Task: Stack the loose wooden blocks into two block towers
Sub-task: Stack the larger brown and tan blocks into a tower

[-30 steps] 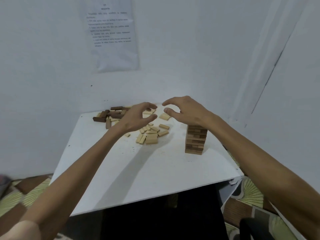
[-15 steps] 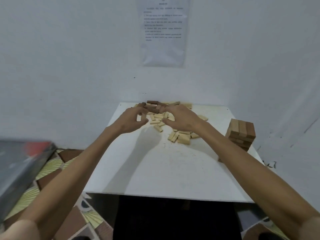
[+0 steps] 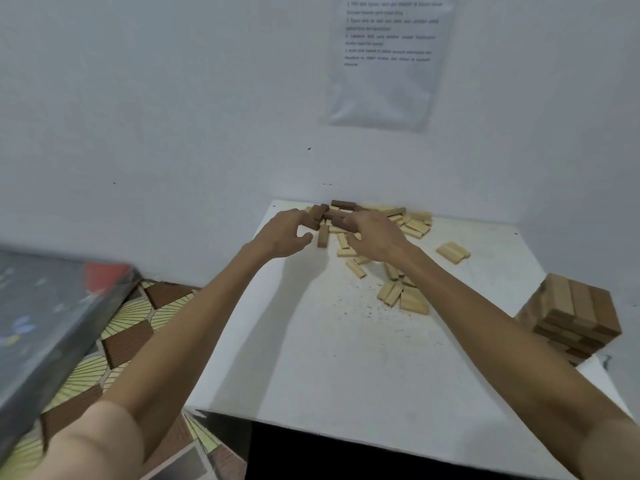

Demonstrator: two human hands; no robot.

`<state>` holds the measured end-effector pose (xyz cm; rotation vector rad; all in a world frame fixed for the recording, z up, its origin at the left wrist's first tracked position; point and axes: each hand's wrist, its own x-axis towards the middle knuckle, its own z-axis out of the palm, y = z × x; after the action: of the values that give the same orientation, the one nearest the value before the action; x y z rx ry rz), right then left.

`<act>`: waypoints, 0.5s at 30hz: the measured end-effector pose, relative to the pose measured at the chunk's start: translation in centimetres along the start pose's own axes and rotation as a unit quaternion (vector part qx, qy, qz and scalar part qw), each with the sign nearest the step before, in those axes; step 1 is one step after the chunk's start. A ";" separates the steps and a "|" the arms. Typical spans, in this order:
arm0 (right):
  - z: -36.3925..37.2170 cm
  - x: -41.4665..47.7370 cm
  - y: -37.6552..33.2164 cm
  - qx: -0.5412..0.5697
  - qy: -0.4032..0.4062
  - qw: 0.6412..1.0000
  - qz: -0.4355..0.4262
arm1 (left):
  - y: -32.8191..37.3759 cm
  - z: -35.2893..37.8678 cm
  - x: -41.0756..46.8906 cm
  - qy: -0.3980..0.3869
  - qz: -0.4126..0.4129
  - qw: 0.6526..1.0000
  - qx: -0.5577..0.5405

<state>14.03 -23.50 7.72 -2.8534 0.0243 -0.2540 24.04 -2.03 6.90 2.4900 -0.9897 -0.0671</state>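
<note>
One head-worn view (image 3: 346, 358) — forward and down over the white table; near, facing the wall (image 3: 173, 116).

- I log pale tan loose blocks (image 3: 412, 226) and dark brown blocks (image 3: 343, 204).
- Tower (image 3: 575, 313): tan and mid-brown bands.
- Table (image 3: 346, 358): white, dark-speckled.
- Floor mat (image 3: 135, 317): yellow fan pattern, brown panels.
- Wall (image 3: 173, 98): white.

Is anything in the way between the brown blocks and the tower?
Nothing tall. Only pale blocks lie flat on the table between the brown blocks and the tower, low enough to lift over, I think. The left hand and right hand are right at the brown blocks.
</note>
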 end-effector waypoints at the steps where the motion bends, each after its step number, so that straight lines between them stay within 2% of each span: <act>1: 0.5 0.8 0.3 -0.005 -0.004 1.000 0.004 | -0.5 0.2 0.7 -0.002 -0.005 1.000 0.005; 5: 2.5 3.4 1.0 -0.022 -0.018 1.000 0.013 | -2.4 1.5 3.6 -0.004 -0.032 0.999 0.015; 10: 5.0 5.3 1.8 -0.037 -0.010 0.999 0.037 | -3.6 2.4 5.9 -0.008 -0.025 0.998 0.057; 15: 6.5 5.5 2.3 -0.054 0.033 0.997 0.048 | -4.6 3.2 6.6 -0.019 -0.020 0.995 0.097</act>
<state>20.62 -24.14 1.90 -2.9405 0.1939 -0.3355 31.24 -4.73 2.82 2.6953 -1.0034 -0.0318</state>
